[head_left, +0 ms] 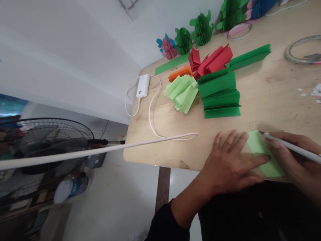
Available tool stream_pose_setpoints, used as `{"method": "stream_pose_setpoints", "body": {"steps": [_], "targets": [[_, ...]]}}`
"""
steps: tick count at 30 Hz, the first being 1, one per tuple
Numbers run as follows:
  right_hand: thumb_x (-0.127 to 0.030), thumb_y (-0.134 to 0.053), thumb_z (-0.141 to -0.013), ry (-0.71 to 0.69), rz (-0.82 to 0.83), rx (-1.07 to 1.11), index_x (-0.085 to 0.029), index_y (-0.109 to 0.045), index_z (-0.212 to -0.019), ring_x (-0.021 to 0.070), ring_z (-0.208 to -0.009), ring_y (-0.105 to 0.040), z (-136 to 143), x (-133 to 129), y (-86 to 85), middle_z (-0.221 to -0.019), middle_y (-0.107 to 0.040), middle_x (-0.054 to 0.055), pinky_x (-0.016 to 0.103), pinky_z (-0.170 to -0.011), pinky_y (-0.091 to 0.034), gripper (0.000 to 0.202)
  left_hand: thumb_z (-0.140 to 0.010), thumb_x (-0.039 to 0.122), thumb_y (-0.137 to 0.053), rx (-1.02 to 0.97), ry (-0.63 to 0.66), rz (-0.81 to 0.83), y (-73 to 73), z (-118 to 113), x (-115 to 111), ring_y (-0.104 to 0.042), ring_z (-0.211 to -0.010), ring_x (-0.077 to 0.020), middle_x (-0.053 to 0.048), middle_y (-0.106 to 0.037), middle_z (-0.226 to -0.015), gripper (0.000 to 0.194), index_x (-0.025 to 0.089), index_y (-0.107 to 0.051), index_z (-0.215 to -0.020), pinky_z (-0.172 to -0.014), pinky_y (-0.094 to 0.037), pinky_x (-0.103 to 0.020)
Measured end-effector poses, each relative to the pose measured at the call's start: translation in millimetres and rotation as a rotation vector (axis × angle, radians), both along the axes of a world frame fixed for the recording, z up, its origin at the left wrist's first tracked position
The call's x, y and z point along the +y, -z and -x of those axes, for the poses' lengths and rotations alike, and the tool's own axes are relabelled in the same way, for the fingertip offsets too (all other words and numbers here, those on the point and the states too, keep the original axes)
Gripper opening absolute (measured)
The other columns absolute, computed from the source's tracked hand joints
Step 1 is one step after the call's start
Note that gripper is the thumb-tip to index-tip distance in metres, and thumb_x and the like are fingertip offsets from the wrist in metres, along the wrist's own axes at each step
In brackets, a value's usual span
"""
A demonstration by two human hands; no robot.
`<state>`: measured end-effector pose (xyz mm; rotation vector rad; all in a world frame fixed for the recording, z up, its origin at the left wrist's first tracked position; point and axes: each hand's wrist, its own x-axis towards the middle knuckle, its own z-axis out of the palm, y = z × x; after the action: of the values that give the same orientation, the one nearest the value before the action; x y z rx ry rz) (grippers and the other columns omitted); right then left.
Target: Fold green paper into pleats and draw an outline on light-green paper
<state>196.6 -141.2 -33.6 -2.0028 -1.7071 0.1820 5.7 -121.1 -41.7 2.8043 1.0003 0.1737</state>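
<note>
A light green paper piece (263,150) lies on the wooden table (150,147) near its front edge. My left hand (230,160) is spread flat beside it, with one finger resting across the paper. My right hand (293,154) grips a slim white pen-like tool (296,147), whose dark tip meets the paper's upper right edge. Beyond my hands sit pleated paper stacks: dark green (220,93), light green (182,92), red (213,62) and orange (180,73).
Folded paper figures (184,41) stand along the wall. A white power bank (143,86) and its cable (150,117) lie at the left; the cable crosses the table edge. Tape rolls (239,31) and paper scraps (317,90) are to the right. A fan (45,144) stands left of the table.
</note>
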Motion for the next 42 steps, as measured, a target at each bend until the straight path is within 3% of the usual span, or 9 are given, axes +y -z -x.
{"method": "stream_pose_setpoints", "body": {"steps": [8,15,19,32,42], "targets": [[-0.061,-0.042,-0.087,-0.033,-0.017,0.087,-0.035,-0.063,-0.104,0.0165,-0.094,-0.065,-0.6,-1.1,0.3,-0.100,-0.068,-0.008,0.032,-0.076,-0.047,0.038,-0.088,0.067,-0.040,0.005,0.005,0.000,0.7,-0.3,-0.2,-0.022,-0.146,-0.0355,-0.013,-0.032,-0.154,0.064,0.040,-0.036,-0.146,-0.114,-0.019,-0.060],[-0.063,-0.043,-0.086,-0.026,-0.020,0.050,-0.036,-0.064,-0.102,0.0174,-0.086,-0.065,-4.9,-0.5,2.8,-0.095,-0.069,-0.008,0.032,-0.066,-0.045,0.037,-0.087,0.068,-0.044,0.019,0.003,0.004,-1.7,-0.5,1.0,-0.020,-0.147,-0.0346,-0.012,-0.030,-0.156,0.065,0.038,-0.039,-0.145,-0.114,-0.017,-0.060],[-0.062,-0.042,-0.086,-0.032,-0.020,0.044,-0.036,-0.063,-0.105,0.0183,-0.091,-0.065,-2.7,0.0,2.4,-0.098,-0.069,-0.007,0.032,-0.068,-0.045,0.039,-0.089,0.067,-0.040,0.032,0.010,-0.010,-2.0,-0.2,0.4,-0.020,-0.147,-0.0347,-0.009,-0.031,-0.157,0.063,0.037,-0.039,-0.145,-0.115,-0.016,-0.060],[-0.061,-0.041,-0.087,-0.060,-0.020,0.080,-0.033,-0.062,-0.104,0.0183,-0.096,-0.064,-2.1,-2.3,1.8,-0.100,-0.068,-0.006,0.033,-0.077,-0.046,0.039,-0.090,0.065,-0.041,-0.007,-0.008,0.004,-0.6,-0.6,0.5,-0.022,-0.147,-0.0328,-0.013,-0.032,-0.155,0.062,0.038,-0.038,-0.145,-0.114,-0.019,-0.059],[-0.060,-0.041,-0.088,-0.074,-0.072,0.022,-0.031,-0.064,-0.101,0.0171,-0.086,-0.065,-5.6,2.6,8.0,-0.095,-0.069,-0.004,0.031,-0.065,-0.045,0.039,-0.087,0.067,-0.046,0.017,-0.005,0.024,-1.5,-1.7,0.3,-0.020,-0.147,-0.0341,-0.014,-0.029,-0.156,0.065,0.039,-0.039,-0.145,-0.114,-0.016,-0.060]]}}
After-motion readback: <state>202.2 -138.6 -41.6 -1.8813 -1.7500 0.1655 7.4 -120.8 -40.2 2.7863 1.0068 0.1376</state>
